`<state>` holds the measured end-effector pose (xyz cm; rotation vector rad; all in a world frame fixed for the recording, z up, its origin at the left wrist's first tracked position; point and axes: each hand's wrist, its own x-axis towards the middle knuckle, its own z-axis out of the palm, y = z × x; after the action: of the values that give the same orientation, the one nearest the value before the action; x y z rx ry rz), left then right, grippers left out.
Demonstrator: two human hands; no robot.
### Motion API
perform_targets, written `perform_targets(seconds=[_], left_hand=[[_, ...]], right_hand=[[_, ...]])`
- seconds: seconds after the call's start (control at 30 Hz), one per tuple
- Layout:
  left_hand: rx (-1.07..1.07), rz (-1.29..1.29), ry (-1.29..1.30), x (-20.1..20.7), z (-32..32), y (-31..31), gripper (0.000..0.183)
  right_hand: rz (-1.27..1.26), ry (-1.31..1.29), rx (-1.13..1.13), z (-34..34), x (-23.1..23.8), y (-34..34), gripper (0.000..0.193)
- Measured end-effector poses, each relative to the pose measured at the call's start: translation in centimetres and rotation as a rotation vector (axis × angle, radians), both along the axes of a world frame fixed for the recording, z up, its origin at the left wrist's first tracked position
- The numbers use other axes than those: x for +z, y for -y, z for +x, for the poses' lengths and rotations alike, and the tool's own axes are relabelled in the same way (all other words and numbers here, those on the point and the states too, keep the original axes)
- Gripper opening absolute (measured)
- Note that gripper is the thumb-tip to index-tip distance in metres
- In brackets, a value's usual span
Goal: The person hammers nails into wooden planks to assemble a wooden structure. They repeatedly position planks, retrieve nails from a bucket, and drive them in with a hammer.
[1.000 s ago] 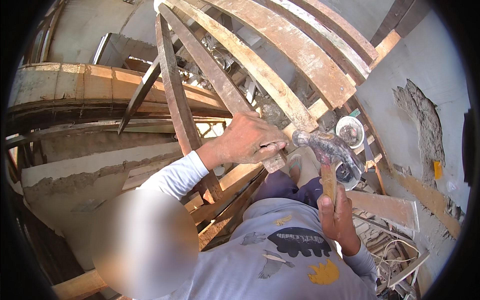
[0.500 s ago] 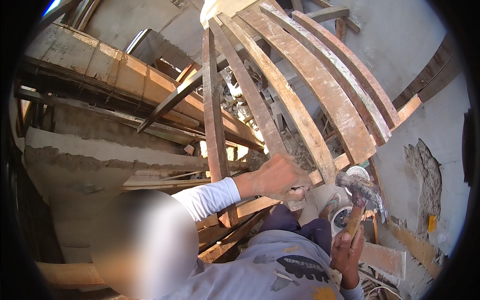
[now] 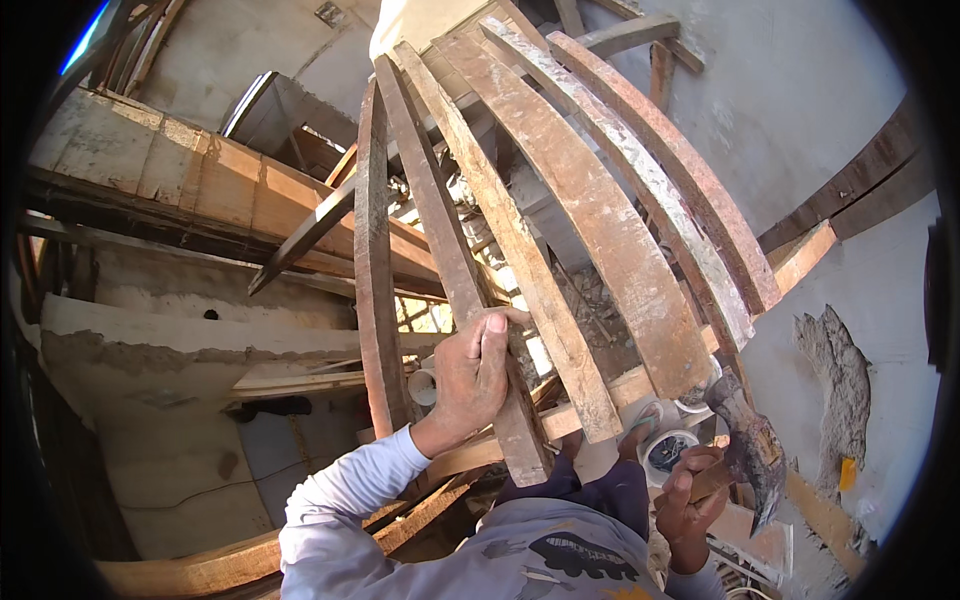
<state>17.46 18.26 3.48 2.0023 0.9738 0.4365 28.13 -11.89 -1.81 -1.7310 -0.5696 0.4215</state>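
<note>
My left hand [image 3: 468, 372] is closed around a dark wooden plank [image 3: 432, 215], a little way up from its near end. The plank's near end lies over a crosswise beam [image 3: 470, 455]. In my right hand [image 3: 690, 505], at the lower right, is a claw hammer [image 3: 752, 450], gripped by its wooden handle. The hammer's rusty head stands beyond the fist, apart from the planks. Just right of the held plank lies a lighter, rough plank [image 3: 520, 250], and left of it a narrow reddish one [image 3: 374, 270].
A wide brown board [image 3: 610, 230] and two narrower planks [image 3: 640, 170] lie farther right. Gaps between the boards show rubble below. A bucket [image 3: 670, 450] stands below near my feet. Grey walls [image 3: 850, 260] with broken plaster rise at the right; a long timber beam [image 3: 220, 190] runs at the left.
My left hand has moved left and farther up the plank, whose near end now shows. My right hand has tilted the hammer, turning its head to the right. The whole view has shifted slightly.
</note>
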Motion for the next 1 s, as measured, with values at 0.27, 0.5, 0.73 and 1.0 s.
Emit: perform_targets(seconds=[0.27,0.5,0.73,1.0], left_hand=[[-0.052,0.251,0.038,-2.3,0.8,-0.3,0.037],[-0.101,0.388,-0.025,-2.3,0.7,-0.8,0.040],[-0.108,0.304,-0.005,-2.2,0.6,-1.1,0.052],[-0.076,0.340,0.037,-2.3,0.8,-0.8,0.031]], right_hand=[[0.091,-0.038,0.301,4.5,1.6,-8.0,0.026],[-0.066,0.107,0.447,3.6,-2.9,-6.1,0.042],[0.078,0.135,0.329,3.4,-6.0,-5.6,0.025],[-0.047,0.356,0.405,1.9,-9.3,-3.3,0.022]])
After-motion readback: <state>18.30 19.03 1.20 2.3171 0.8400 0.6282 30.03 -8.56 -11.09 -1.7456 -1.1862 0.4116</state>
